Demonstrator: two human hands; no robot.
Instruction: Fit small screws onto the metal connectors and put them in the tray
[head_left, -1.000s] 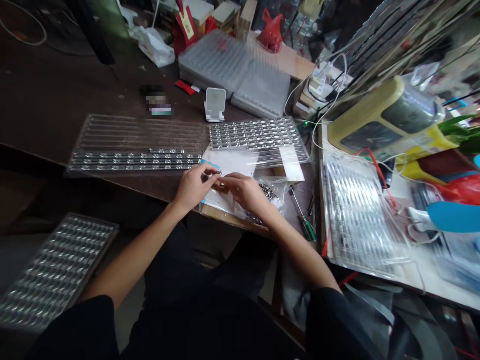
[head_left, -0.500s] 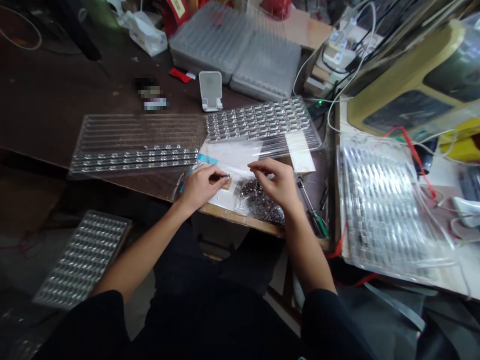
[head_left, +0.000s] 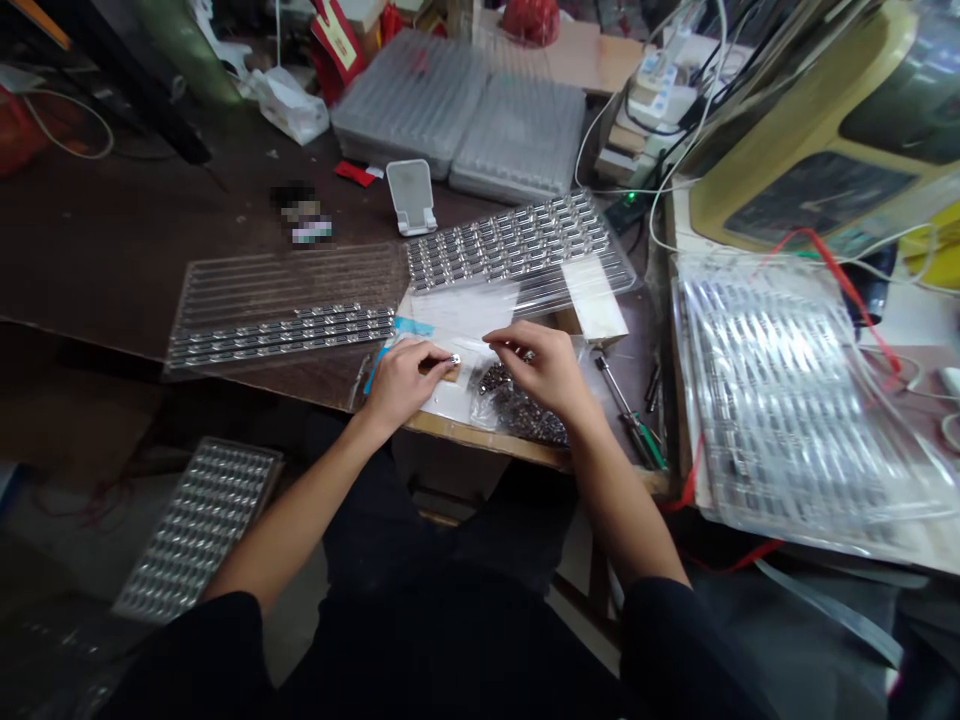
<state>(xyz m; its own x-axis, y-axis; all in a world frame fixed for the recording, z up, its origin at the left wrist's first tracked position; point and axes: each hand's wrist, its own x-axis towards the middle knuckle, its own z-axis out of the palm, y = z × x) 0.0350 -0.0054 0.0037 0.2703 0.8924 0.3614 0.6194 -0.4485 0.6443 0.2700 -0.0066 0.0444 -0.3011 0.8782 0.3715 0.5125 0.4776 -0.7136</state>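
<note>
My left hand (head_left: 401, 380) is closed in a pinch on a small shiny metal part (head_left: 454, 359), held just above a small brown block (head_left: 451, 374) at the table's front edge. Facing it, my right hand (head_left: 546, 365) has thumb and forefinger drawn together; whatever they may hold is too small to name. Under the right hand lies a clear plastic bag of small dark metal pieces (head_left: 525, 412), partly covered by it. Beyond the hands, a clear ribbed tray (head_left: 285, 270) carries rows of metal parts along its near side. A second tray (head_left: 540, 285) has its far rows filled.
A green-handled screwdriver (head_left: 637, 430) lies right of the bag. A white stand (head_left: 411, 195) and stacked clear trays (head_left: 517, 150) are behind. More trays (head_left: 795, 400) sit at the right, under loose cables and red strap. Another filled tray (head_left: 199, 530) is low at the left.
The view has shifted slightly. My left hand still pinches the metal part, which now shows more brightly at the fingertips. My right hand keeps nearly the same pose.
</note>
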